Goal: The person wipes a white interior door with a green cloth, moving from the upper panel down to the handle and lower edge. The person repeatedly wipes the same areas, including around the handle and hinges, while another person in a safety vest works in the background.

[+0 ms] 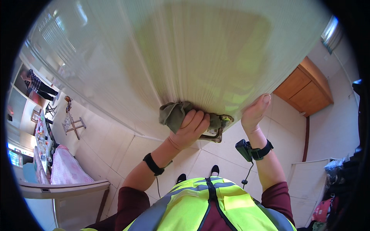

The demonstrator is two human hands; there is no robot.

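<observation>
A glossy, pale door with fine vertical grain fills the upper view and reflects a yellow-green shape. My left hand grips a crumpled grey-green cloth against the door, beside the handle. Part of the cloth passes behind the worn bronze-coloured lever handle. At the door's right edge, my right hand is raised with its thumb pointing away from the door. Its other fingers are hidden by the door, so their grip does not show. Both wrists wear black straps; a small black device hangs at the right one.
An orange-brown wooden cabinet stands at the right wall. Lower right are a pale cabinet and a red bag. At left are a folding stool, a cluttered table, a pink cloth cover and a person.
</observation>
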